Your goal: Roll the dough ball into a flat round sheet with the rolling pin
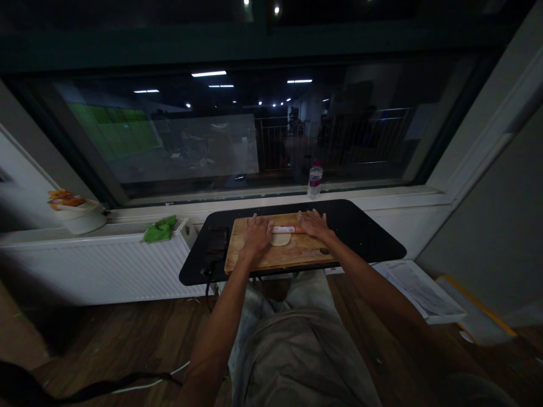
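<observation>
A rolling pin (283, 229) with a white and red label lies crosswise on a wooden board (271, 261). My left hand (257, 233) rests flat over its left end, fingers stretched forward and apart. Over the right end lies my right hand (313, 223), its fingers spread too, palm pressing down on the pin. Both ends of the pin are hidden under the hands. Beneath the pin a flat, pale round of dough (280, 238) shows along its near side, close to my left hand.
The board sits on a small black table (365, 237) below a window. A dark device (216, 244) with a cable is left of the board. On the sill stands a water bottle (314, 180). A green cloth (160, 229) and white pot (80, 216) rest by the radiator (110, 271).
</observation>
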A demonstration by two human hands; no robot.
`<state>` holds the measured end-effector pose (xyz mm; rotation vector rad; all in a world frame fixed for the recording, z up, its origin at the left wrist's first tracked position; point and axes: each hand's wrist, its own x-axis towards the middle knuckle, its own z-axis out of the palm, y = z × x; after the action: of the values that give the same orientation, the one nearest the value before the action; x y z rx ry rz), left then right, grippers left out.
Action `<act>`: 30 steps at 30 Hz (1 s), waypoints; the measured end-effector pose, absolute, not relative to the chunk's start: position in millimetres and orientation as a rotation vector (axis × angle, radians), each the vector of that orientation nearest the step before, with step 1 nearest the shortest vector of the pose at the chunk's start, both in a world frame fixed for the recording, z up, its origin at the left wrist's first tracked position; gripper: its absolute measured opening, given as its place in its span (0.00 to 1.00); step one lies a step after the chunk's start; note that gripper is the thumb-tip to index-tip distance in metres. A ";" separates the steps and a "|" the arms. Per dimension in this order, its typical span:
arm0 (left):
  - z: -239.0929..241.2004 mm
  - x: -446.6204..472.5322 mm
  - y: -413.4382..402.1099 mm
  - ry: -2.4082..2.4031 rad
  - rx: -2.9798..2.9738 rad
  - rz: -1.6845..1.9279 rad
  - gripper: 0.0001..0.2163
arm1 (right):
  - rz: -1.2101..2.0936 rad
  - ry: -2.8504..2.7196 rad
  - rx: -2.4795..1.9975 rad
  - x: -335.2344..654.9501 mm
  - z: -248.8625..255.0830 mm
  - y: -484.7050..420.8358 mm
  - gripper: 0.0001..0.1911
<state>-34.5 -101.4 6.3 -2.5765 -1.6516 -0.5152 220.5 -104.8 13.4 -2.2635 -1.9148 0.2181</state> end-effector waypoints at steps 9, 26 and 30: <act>8.0 -31.0 -100.2 -1.698 -2.548 -0.479 0.27 | 0.295 -1.951 -2.267 228.2 14.6 -78.5 0.39; 16.1 -27.2 -103.9 -1.749 -2.565 -0.428 0.26 | 0.332 -2.068 -2.179 240.2 6.8 -53.5 0.39; 15.2 -26.7 -101.4 -1.750 -2.565 -0.423 0.26 | 0.265 -2.106 -2.142 241.7 4.9 -61.0 0.39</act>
<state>-26.7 -101.4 15.2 -2.5646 -1.7504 -0.4228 241.7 -61.0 4.9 -2.1417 -2.1062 0.2646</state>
